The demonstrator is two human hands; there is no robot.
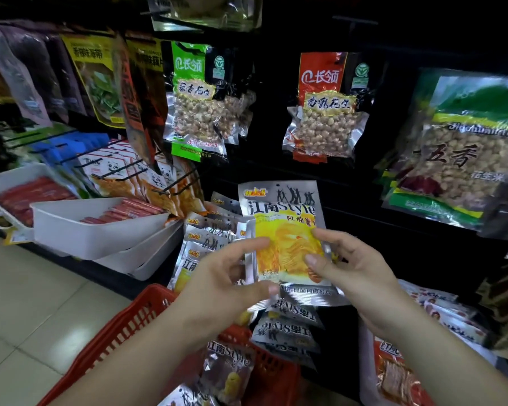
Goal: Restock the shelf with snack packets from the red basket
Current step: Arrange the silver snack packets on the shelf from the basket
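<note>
Closest to me, the red basket [123, 326] sits low under my forearms, with several silver and yellow snack packets [229, 367] lying in it. Above the basket and in front of the shelf [364, 200] I hold one packet [285, 230] upright, its printed front towards me. My left hand [217, 276] pinches its left edge between thumb and fingers [252, 243]. My right hand [349, 268] grips the right side, thumb pressed on the front. I judge this is the hanging step. Just to the left, hanging packets [206, 238] of the same kind form a row. Next, the top edge must be guided onto a hook, which I cannot see clearly.
</note>
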